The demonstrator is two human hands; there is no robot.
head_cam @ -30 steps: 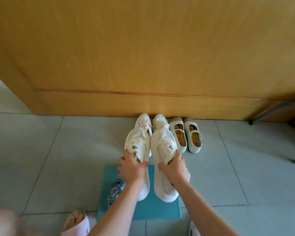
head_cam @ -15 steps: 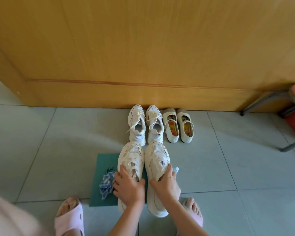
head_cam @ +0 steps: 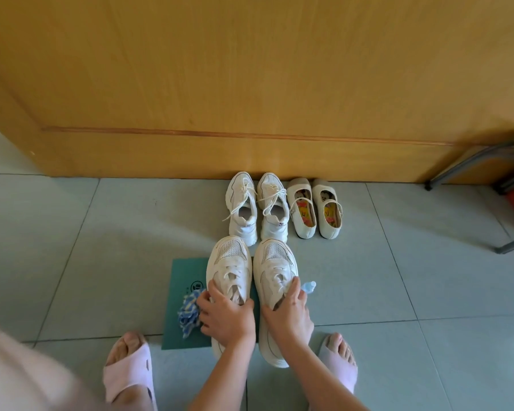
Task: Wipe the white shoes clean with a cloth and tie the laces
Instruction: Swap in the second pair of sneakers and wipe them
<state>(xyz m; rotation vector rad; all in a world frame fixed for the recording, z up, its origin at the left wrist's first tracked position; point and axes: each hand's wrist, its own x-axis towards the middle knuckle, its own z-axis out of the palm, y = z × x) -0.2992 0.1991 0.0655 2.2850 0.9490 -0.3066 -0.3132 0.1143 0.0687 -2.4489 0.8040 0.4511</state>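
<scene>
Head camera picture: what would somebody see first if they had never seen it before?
First, the two big white shoes side by side in the middle of the floor, with the left hand gripping one and the right hand the other. Behind them, two smaller pairs, sneakers and strap shoes, line up against the wooden door. A blue checked cloth lies on a green mat beside the left hand.

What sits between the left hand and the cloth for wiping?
Nothing visible. The blue-and-white cloth lies on the green mat right beside the left hand, which grips the left shoe; the fingers appear to touch it.
</scene>
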